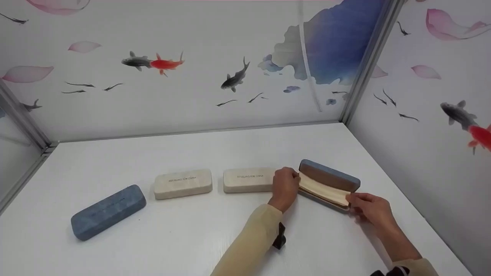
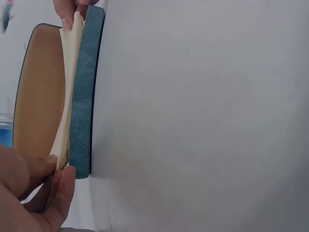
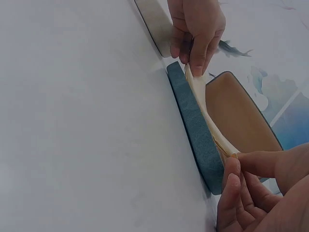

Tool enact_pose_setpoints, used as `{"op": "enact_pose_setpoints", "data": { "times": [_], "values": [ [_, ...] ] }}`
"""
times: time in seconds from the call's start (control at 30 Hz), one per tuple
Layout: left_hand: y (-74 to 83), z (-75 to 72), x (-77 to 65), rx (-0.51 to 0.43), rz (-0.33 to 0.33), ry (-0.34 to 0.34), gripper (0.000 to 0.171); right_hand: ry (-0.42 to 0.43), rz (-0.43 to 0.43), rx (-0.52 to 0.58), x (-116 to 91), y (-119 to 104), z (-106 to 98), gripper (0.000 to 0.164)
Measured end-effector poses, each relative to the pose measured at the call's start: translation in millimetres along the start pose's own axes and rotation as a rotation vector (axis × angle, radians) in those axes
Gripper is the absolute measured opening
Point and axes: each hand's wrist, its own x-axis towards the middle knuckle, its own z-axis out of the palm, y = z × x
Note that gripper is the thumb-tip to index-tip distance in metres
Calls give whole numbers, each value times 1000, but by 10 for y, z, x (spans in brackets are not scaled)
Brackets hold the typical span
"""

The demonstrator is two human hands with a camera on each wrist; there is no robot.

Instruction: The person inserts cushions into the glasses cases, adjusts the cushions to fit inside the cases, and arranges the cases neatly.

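A blue glasses case [image 1: 330, 174] with a brown lining lies open at the right of the table. Along its mouth stretches a folded cream cloth [image 1: 324, 189], seen edge-on in the left wrist view. My left hand [image 1: 285, 187] pinches the cloth's left end between thumb and fingers. At the opposite end, my right hand [image 1: 372, 209] pinches the other end of the cloth. In the right wrist view the cloth [image 3: 208, 116] sags slightly between both hands, against the case's front wall [image 3: 195, 133]. Whether anything lies beneath the cloth is hidden.
Just left of my left hand is a closed cream case [image 1: 247, 180] with printed lettering. Another cream case [image 1: 183, 184] and a closed blue case [image 1: 108, 212] sit farther left. Walls painted with fish [image 1: 234, 76] enclose the white table [image 1: 172, 241] at the back and sides.
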Motion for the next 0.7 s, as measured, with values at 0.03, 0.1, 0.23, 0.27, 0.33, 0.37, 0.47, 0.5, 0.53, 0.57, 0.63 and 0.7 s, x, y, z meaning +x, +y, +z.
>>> {"op": "enact_pose_setpoints", "data": {
  "times": [0.03, 0.1, 0.23, 0.27, 0.33, 0.37, 0.47, 0.5, 0.53, 0.57, 0.63, 0.7],
  "values": [
    [-3, 3, -2, 1, -3, 1, 9, -3, -2, 4, 2, 2, 0, 60],
    [-3, 3, -6, -3, -14, -7, 9, -7, -3, 11, 1, 2, 2, 59],
    [2, 7, -6, -11, -33, -22, 9, -18, -6, 23, -2, 3, 6, 58],
    [5, 7, -7, -15, -37, -25, 10, -20, -5, 24, -6, 1, 8, 59],
    [5, 10, -9, -16, -34, -22, 9, -25, -8, 22, -9, 1, 11, 60],
    [6, 10, -10, -17, -32, -21, 9, -25, -9, 21, -11, 1, 12, 60],
    [10, 9, -15, -14, -23, -17, 10, -23, -17, 10, -15, 4, 14, 60],
    [13, 10, -16, -11, -21, -15, 10, -21, -18, 6, -13, 8, 13, 60],
    [17, 9, -17, -5, -21, -13, 10, -20, -20, 5, -13, 13, 14, 60],
    [20, 10, -20, 2, -22, -11, 10, -20, -25, 2, -14, 17, 12, 60],
    [28, 11, -29, 19, -27, -8, 10, -19, -27, -4, -16, 26, 15, 59],
    [36, 17, -43, 47, -31, -5, 9, -18, -24, -3, -15, 37, 17, 58]
  ]
}}
